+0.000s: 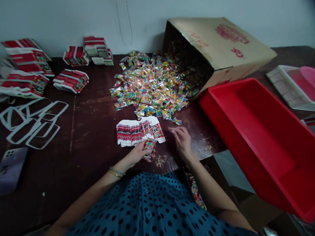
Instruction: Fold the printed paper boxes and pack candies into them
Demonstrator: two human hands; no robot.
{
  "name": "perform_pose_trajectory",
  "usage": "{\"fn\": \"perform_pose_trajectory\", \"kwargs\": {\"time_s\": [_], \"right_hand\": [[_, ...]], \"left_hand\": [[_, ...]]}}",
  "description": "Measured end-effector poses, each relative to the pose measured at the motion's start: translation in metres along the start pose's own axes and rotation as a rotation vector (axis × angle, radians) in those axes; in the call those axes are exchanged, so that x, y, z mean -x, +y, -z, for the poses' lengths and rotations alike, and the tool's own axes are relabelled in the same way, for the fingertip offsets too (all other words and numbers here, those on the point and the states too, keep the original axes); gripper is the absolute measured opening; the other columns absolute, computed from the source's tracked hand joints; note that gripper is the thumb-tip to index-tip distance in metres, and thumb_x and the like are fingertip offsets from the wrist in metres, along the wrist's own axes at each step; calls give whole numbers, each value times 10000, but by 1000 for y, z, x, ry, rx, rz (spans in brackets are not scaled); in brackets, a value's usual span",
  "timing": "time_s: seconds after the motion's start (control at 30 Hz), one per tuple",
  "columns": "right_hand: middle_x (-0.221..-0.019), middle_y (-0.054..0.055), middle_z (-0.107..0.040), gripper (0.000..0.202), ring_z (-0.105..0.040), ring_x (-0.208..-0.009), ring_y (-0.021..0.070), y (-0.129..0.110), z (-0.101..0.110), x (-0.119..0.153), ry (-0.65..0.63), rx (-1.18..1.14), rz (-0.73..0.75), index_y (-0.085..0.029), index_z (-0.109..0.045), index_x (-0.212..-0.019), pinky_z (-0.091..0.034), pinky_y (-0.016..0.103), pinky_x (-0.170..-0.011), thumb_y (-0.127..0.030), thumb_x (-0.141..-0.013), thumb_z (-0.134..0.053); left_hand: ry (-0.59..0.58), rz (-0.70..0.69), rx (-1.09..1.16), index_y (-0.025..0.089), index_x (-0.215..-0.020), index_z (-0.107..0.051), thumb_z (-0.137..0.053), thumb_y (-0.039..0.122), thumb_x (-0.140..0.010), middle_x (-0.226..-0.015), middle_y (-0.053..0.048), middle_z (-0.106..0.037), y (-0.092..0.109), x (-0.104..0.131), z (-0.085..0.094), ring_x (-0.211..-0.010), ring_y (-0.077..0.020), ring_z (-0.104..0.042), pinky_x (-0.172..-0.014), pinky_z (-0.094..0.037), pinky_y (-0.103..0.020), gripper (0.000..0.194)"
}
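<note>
My left hand (pixel 139 152) is closed round a small patterned box (pixel 149 148) at the table's front edge. Just behind it lies a fanned row of flat red-and-white boxes (pixel 132 132). To the right, my right hand (pixel 181 140) has its fingers pinched together; something small and pale may be at the fingertips, but it is too blurred to make out. Beyond both hands spreads a heap of small clear packets with colourful candy (pixel 153 86), and a single packet (pixel 176 121) lies near my right hand.
A cardboard box (pixel 218 44) lies on its side behind the heap. A red bin (pixel 263 136) fills the right. At left are stacked flat boxes (pixel 71 80), white bands (pixel 42 127) and a phone (pixel 7 172). A white basket (pixel 291 89) stands far right.
</note>
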State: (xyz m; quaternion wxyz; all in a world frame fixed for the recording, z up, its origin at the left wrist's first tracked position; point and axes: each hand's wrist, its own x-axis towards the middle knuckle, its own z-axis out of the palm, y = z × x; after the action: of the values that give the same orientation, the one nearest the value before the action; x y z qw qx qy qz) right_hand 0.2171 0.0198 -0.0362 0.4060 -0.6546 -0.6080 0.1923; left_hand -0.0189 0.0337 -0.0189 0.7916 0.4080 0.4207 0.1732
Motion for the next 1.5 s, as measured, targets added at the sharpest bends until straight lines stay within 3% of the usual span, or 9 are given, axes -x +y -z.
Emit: {"fn": "perform_pose_trajectory", "kwargs": {"time_s": [0.1, 0.27, 0.47, 0.57, 0.7, 0.97, 1.1, 1.33, 1.5], "right_hand": [[-848, 36, -665, 226, -604, -780, 170, -40, -9, 20, -196, -348, -79, -211, -681, -957, -482, 290, -736, -382, -880, -556], [-782, 39, -622, 191, -561, -758, 181, -55, -17, 1, -25, -250, -109, -204, -631, -774, -463, 319, -747, -382, -843, -612], [-1247, 61, -556, 177, -438, -1186, 261, -58, -19, 9, -237, -208, 95, -241, -696, -827, -327, 458, -1031, -353, -880, -570], [-1246, 47, -532, 213, -558, -1008, 192, -57, -25, 22, -232, -579, -161, -266, -671, -1023, -470, 355, -884, -377, -882, -557], [-882, 3, -615, 335, -533, -592, 75, -55, -28, 25, -517, -1111, -638, -220, -644, -1033, -502, 206, -562, -339, -731, -731], [-665, -28, -608, 301, -540, -555, 64, -66, -19, 10, -556, -1233, -782, -166, -701, -898, -565, 222, -625, -306, -651, -801], [-761, -8, -653, 288, -577, -613, 88, -67, -23, 8, -588, -1065, -612, -191, -720, -916, -552, 259, -660, -358, -687, -767], [-1057, 64, -642, 285, -601, -973, 172, -80, -13, 3, -551, -503, 141, -255, -679, -1140, -471, 335, -898, -268, -873, -582], [-1074, 50, -665, 260, -614, -996, 176, -78, -8, -1, -540, -549, 57, -278, -690, -1116, -459, 348, -933, -315, -879, -589]], "left_hand": [[23, -38, -40, 189, -1193, -497, -669, 271, -742, -962, -62, -614, 1, -2, -6, -773, -161, -620, -554, -559, -248, 489], [-9, -52, -146, 184, -1279, -461, -685, 318, -741, -860, -33, -596, 3, 2, -19, -712, -159, -611, -523, -547, -256, 598], [112, -53, -9, 164, -1150, -567, -525, 568, -822, -796, -41, -634, 6, 11, -18, -651, -163, -622, -483, -518, -246, 523], [153, -16, 134, 115, -1105, -603, -427, 619, -845, -772, -82, -677, 5, 11, -14, -634, -190, -636, -469, -511, -270, 594], [147, -3, 191, 86, -1047, -620, -532, 514, -798, -790, -104, -704, 7, 8, -7, -661, -211, -652, -466, -509, -271, 503], [79, -41, 244, 88, -1094, -612, -522, 445, -788, -874, -123, -711, 22, 10, -4, -762, -237, -655, -516, -538, -302, 479], [79, -45, 130, 96, -1041, -641, -500, 433, -791, -874, -115, -705, 24, 13, -3, -816, -252, -636, -547, -523, -306, 443], [173, -228, -219, 134, -897, -686, -551, 277, -732, -879, -40, -686, 25, 15, 0, -855, -201, -590, -754, -470, -288, 257], [131, -109, 22, 149, -1055, -662, -549, 335, -762, -1018, -70, -659, 18, 15, -1, -992, -250, -558, -717, -511, -324, 365]]}}
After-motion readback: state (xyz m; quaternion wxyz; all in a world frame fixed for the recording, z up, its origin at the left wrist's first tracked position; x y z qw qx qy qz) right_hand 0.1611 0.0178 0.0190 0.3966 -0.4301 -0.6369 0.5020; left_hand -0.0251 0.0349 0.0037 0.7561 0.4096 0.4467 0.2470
